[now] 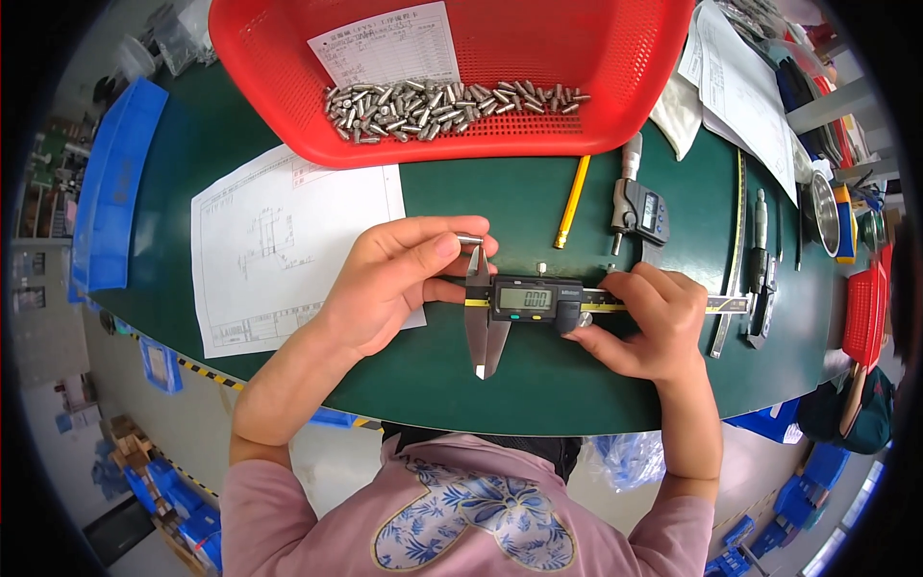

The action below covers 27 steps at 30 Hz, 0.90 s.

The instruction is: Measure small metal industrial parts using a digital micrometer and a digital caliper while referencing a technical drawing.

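Note:
My left hand (375, 284) pinches a small silver metal pin (468, 238) between thumb and fingertips. The pin lies sideways at the tips of the upper jaws of a digital caliper (525, 300); whether it touches them I cannot tell. The caliper is held level over the green table, its long lower jaws pointing toward me and looking closed together. Around the right part of the caliper's beam, my right hand (659, 322) is closed, with the thumb by the small roller under the slider. Fingers of my left hand also lie behind the jaws.
A red basket (461, 152) at the far side holds many metal pins (413, 111) and a printed card (389, 48). A drawing sheet (231, 269) lies left. Rightward are a yellow pencil (573, 202), digital micrometer (641, 213), steel ruler (723, 332) and second micrometer (760, 260). Another person (846, 413) is far right.

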Tool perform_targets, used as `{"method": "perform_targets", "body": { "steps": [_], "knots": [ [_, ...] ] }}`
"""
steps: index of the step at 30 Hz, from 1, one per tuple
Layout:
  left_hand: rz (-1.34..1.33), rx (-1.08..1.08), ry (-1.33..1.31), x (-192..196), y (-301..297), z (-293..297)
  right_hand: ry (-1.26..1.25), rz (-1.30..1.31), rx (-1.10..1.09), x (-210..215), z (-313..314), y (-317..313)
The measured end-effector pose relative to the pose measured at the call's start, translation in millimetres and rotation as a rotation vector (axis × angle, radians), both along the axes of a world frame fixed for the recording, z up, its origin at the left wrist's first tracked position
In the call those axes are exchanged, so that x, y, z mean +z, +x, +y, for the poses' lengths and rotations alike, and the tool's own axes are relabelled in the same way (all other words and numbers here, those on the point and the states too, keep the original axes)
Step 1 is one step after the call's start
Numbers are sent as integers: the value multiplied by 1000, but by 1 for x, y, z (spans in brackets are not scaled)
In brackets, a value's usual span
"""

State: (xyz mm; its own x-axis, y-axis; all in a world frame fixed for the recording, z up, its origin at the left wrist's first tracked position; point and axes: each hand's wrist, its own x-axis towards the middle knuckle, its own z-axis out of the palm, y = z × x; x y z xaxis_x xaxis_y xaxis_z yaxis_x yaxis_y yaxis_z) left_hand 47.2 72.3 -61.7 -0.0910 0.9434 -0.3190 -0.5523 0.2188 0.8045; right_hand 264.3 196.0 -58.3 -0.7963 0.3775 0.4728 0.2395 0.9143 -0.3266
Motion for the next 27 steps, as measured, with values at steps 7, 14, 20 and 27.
{"method": "perform_targets", "body": {
  "steps": [7, 14, 20, 27],
  "knots": [
    [22, 5, -4, 0, 0, -1, -18, 2, 15, 1, 0, -1],
    [55, 21, 1, 1, 2, -1, -33, -41, 38, 6, -3, 0],
    [68, 28, -6, 2, 1, -1, -39, -92, 21, 9, -5, 1],
    [70, 31, 18, 2, 1, 4, 0, -41, 10, 4, -1, 2]
  ]
}}
